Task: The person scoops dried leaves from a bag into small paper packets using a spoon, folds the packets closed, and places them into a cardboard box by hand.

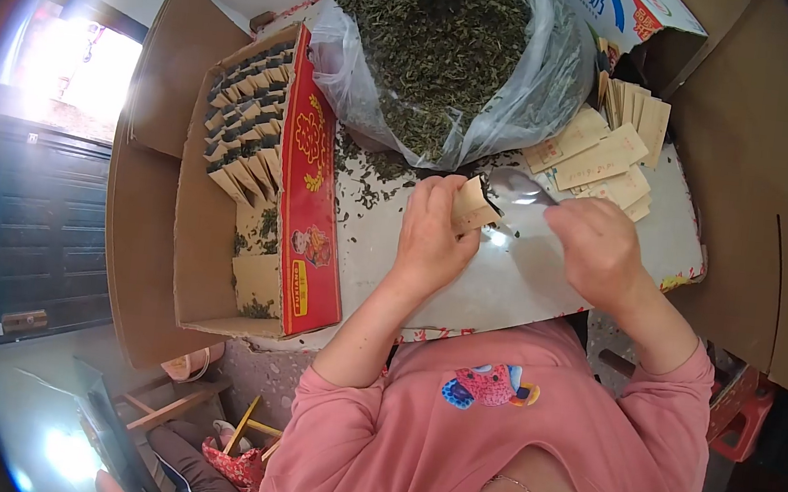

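My left hand (432, 236) is wrapped around a small brown paper envelope (473, 208), with dark leaves showing at its mouth. Close by on the right, my right hand (597, 250) grips a shiny metal spoon (518, 186), whose bowl points toward the envelope. Its handle is mostly covered by my fingers. Just beyond both hands stands an open clear plastic bag (549, 94) heaped with dried dark green leaves (425, 43). Loose leaves (361, 190) are scattered on the white tabletop (474, 303) beside it.
Left of my hands, a red-sided cardboard box (313, 175) holds rows of filled envelopes (248, 125). Flat envelopes (605, 160) lie in a pile at the right. A large cardboard carton (753, 207) borders the right side, and a printed milk box (668, 11) is behind.
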`<action>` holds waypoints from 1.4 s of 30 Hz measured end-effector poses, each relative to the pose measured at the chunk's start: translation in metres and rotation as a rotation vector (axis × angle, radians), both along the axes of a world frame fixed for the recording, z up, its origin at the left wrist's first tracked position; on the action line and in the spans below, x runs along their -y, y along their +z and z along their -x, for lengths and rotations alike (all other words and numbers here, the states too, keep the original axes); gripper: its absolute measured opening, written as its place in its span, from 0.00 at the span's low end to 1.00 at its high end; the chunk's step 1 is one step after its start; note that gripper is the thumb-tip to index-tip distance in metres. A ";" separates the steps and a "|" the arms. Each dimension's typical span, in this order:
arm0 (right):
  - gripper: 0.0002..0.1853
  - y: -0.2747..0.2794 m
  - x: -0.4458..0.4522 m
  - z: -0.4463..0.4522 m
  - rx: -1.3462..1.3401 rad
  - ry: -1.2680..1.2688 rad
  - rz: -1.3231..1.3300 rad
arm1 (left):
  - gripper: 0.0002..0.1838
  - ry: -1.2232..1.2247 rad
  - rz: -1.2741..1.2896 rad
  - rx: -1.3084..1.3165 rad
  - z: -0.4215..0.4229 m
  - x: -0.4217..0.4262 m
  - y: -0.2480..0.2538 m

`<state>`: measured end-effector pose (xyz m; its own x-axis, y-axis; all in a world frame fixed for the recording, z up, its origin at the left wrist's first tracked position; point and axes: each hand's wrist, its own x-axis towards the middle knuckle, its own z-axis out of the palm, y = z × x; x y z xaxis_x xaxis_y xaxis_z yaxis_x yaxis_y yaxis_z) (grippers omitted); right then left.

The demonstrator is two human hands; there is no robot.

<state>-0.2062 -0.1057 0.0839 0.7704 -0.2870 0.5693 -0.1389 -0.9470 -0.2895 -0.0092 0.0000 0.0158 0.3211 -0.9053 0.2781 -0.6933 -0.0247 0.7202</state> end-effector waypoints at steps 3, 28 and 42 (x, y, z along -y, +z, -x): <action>0.13 0.001 0.001 0.001 0.115 -0.051 -0.084 | 0.31 0.032 -0.010 0.043 -0.002 -0.002 0.000; 0.13 -0.002 -0.007 -0.004 -0.039 0.024 -0.039 | 0.33 0.002 0.010 0.062 0.004 0.000 -0.011; 0.07 0.010 0.034 -0.041 -0.352 -0.100 -0.943 | 0.34 0.012 0.029 -0.017 0.013 0.010 -0.016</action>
<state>-0.1652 -0.1400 0.0941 0.7986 -0.5750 -0.1780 -0.4270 -0.3327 -0.8409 -0.0224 -0.0096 -0.0004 0.3371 -0.8927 0.2990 -0.6808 -0.0118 0.7324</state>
